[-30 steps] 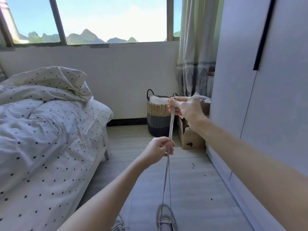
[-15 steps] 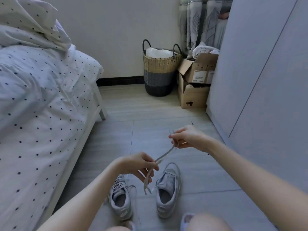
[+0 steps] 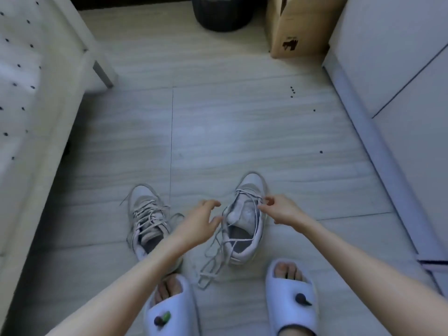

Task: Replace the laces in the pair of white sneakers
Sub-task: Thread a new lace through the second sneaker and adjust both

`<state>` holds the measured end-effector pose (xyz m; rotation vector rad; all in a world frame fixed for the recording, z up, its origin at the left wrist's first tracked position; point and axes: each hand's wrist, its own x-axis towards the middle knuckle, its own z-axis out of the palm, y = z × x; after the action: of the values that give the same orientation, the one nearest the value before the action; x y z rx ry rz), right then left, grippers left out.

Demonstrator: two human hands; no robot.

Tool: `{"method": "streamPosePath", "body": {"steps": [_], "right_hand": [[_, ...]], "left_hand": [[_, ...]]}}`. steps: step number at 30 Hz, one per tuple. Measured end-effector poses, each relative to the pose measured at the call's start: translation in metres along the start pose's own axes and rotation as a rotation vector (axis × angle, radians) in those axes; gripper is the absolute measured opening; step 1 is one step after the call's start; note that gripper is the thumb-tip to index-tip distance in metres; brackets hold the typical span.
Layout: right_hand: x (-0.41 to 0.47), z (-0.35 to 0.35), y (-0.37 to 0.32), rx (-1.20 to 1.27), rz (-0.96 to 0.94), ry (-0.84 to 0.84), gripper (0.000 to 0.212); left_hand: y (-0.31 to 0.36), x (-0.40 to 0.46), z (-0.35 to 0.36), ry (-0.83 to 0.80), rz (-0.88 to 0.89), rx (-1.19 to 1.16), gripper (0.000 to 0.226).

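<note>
White sneakers sitting on floor (image 3: 218,132): left sneaker (image 3: 148,219) laced, right sneaker (image 3: 244,221) with loose lace (image 3: 215,258) spilling over its side. Left hand (image 3: 201,221) hovering alongside, fingers relaxed; right hand (image 3: 278,209) pinching lace at eyelets.

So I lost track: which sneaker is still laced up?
The left sneaker, beside the left forearm; its laces criss-cross the eyelets, while the right sneaker trails loose lace.
</note>
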<state>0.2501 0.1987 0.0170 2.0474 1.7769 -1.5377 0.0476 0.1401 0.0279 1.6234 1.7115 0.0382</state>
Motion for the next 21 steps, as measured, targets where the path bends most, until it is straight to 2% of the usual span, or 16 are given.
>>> {"method": "streamPosePath", "body": {"steps": [5,9,13,18,21], "right_hand": [[0.023,0.023,0.015,-0.042,-0.081,0.102,0.02],[0.009,0.04,0.025,-0.102,-0.155,0.137,0.03],[-0.01,0.063,0.033,-0.261,-0.25,0.096,0.034],[-0.008,0.079,0.03,-0.367,-0.266,0.149,0.026],[-0.003,0.078,0.028,-0.373,-0.28,0.155,0.02]], "left_hand": [[-0.006,0.019,0.037,-0.012,0.062,-0.087,0.042],[-0.017,-0.003,0.054,-0.019,0.036,-0.183,0.037],[-0.027,-0.023,0.057,-0.075,0.0,-0.104,0.021],[-0.008,-0.019,0.069,0.086,-0.101,0.037,0.036],[0.0,-0.014,0.076,0.142,-0.147,-0.002,0.033]]}}
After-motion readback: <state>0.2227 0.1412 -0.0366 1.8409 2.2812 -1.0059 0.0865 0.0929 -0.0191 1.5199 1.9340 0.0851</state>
